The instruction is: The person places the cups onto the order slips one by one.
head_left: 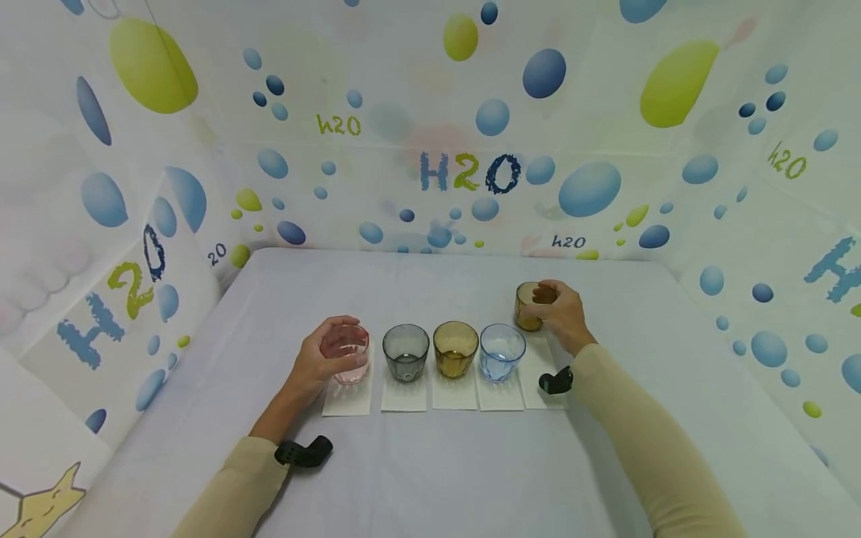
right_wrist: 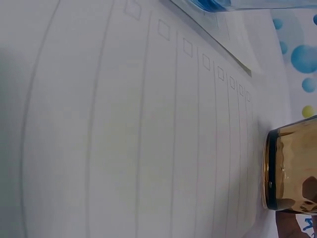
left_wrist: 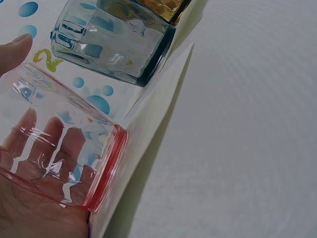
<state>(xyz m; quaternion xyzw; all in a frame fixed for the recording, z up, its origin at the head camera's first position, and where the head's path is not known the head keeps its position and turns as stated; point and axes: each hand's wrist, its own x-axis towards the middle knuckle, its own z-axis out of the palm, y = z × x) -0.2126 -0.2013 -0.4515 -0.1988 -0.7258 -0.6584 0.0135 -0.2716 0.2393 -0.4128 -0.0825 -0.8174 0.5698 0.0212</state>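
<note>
My left hand (head_left: 311, 365) grips a pink clear glass (head_left: 351, 342) standing upright on the leftmost white paper. Close up in the left wrist view, the fingers show through the pink glass (left_wrist: 64, 144), with its red base low over the paper. On the right, my right hand (head_left: 565, 314) holds a brown glass (head_left: 526, 305) at the far end of the rightmost paper. The right wrist view catches only part of this brown glass (right_wrist: 290, 168), with a bit of finger (right_wrist: 287, 225) below it.
Between the hands stand a grey glass (head_left: 406, 351), an amber glass (head_left: 456, 348) and a blue glass (head_left: 502, 351), each on its own white paper. The rightmost paper (right_wrist: 198, 148) has printed lines and small squares. A white cloth (head_left: 430, 463) covers the table; a printed curtain (head_left: 403, 149) hangs behind.
</note>
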